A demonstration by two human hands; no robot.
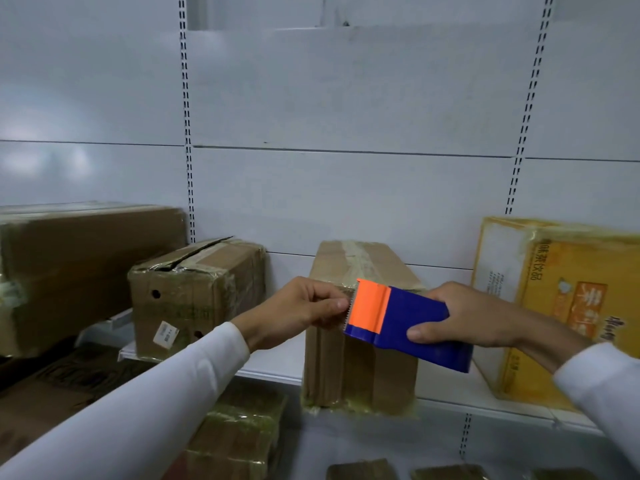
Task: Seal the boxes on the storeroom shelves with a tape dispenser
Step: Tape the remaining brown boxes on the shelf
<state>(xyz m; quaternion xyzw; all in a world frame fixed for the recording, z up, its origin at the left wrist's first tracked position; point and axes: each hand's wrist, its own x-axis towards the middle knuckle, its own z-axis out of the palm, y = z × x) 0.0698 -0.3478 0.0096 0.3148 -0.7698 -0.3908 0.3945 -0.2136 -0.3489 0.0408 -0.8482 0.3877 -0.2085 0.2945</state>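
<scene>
— Two white sleeves are seen nearest, one from each lower corner. What is held?

— A blue plastic tape dispenser with an orange front plate (398, 320) is gripped at its rear by the right hand (464, 320), thumb curled along its near side. The left hand (304, 306) is pinched at the toothed front edge; whether a tape end is caught between the fingertips cannot be told.

— Where is it held?

— In front of the upper edge of a narrow upright brown cardboard box (356, 362), whose top seam is already covered with clear tape.

— How many boxes are counted on that white metal shelf (450, 393)?

— Four: a long brown carton (79, 268) at far left, a brown box with round holes and a torn, lifted flap (194, 292), the narrow one, and a yellow printed carton (561, 299) at right. All are closed, so no contents are shown.

— Below?

— Tape-wrapped brown bundles (239, 431) are stacked on the lower level; their number cannot be made out.
</scene>
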